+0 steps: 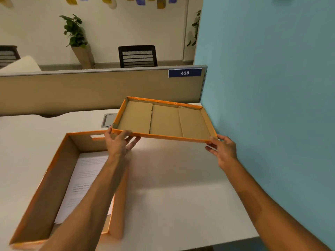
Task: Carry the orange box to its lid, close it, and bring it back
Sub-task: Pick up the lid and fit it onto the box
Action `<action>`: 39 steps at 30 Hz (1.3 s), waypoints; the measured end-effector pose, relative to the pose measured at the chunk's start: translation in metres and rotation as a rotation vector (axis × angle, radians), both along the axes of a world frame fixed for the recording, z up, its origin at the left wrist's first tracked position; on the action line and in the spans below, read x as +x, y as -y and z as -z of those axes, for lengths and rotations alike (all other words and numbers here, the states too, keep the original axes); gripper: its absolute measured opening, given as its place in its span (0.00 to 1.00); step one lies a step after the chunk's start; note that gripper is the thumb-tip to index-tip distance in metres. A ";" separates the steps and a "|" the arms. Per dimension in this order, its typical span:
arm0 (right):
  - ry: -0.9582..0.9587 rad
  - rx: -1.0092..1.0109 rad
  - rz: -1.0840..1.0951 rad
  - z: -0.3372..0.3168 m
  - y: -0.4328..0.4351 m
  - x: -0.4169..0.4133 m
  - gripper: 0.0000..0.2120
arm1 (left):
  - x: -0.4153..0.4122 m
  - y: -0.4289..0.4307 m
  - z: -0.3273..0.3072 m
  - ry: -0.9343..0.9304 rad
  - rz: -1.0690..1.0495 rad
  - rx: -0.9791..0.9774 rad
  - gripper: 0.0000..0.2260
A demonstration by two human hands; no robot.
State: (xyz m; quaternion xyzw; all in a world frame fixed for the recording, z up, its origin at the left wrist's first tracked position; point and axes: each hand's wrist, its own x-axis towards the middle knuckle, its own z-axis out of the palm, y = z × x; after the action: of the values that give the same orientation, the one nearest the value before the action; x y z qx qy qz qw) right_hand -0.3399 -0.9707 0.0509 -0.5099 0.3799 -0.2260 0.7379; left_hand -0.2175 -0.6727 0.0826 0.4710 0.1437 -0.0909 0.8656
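The orange box (52, 180) stands open on the white desk at the lower left, brown inside, with printed white paper (85, 178) lying in it. Its lid (165, 120), orange-rimmed with a brown cardboard inside facing up, is lifted off the desk and tilted, to the right of and beyond the box. My left hand (117, 144) grips the lid's near left corner, with the forearm crossing over the box. My right hand (223, 149) holds the near right corner.
The white desk (172, 187) ends at a near edge at the bottom right. A teal wall (272, 105) stands close on the right. A beige partition (90, 89) labelled 438 closes the back. A grey cable hatch (108, 120) sits behind the lid.
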 end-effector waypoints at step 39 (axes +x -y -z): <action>0.151 -1.078 -0.093 -0.103 -0.310 -0.096 0.13 | -0.109 -0.257 -0.111 0.335 0.377 0.430 0.38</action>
State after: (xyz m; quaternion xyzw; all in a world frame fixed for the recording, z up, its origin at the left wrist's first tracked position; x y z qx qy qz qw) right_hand -0.4360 -0.6603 0.1541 -0.8145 0.1331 -0.3919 0.4065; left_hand -0.3261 -0.4162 0.1933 0.6696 -0.0746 -0.1382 0.7259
